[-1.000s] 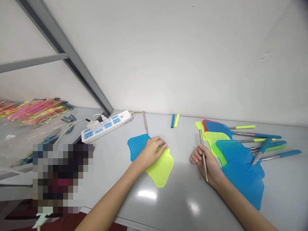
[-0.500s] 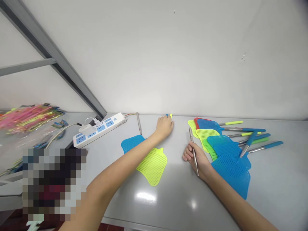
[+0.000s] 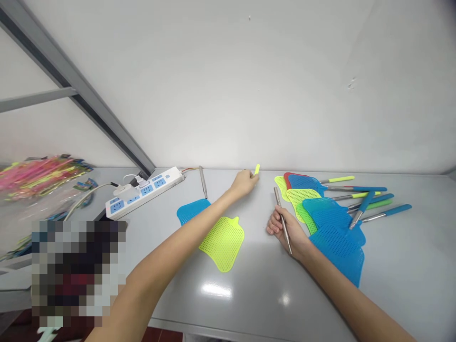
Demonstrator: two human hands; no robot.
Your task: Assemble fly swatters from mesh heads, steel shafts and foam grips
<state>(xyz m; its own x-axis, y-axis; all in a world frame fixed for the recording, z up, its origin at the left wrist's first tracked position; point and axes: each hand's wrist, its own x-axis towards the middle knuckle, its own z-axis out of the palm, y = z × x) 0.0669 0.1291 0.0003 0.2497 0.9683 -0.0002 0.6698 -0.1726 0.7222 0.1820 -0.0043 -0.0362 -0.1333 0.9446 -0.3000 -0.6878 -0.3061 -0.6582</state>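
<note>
My left hand [image 3: 243,184], at the back of the table, is closed on a yellow handle grip [image 3: 257,169], whose tip sticks up past the fingers. My right hand [image 3: 285,228] holds a metal telescopic rod [image 3: 282,218], tilted, with both ends showing. Under my left forearm lie a yellow fly swatter head [image 3: 224,242], bare at its neck, and a blue fly swatter head [image 3: 192,210], partly hidden by the arm. Another metal rod [image 3: 203,183] rests by the blue head. Right of my right hand is a pile of fly swatters [image 3: 326,213] with coloured handles.
A white power strip [image 3: 146,192] with plugs and cables lies at the left. Beyond it are plastic bags of coloured items [image 3: 46,175]. A grey metal frame [image 3: 89,109] slants down to the table, against the pale wall [image 3: 256,85].
My left hand has closed around the yellow grip and raised its tip; the blue tip beside it no longer shows. My right hand keeps its hold on the rod. The view has shifted slightly.
</note>
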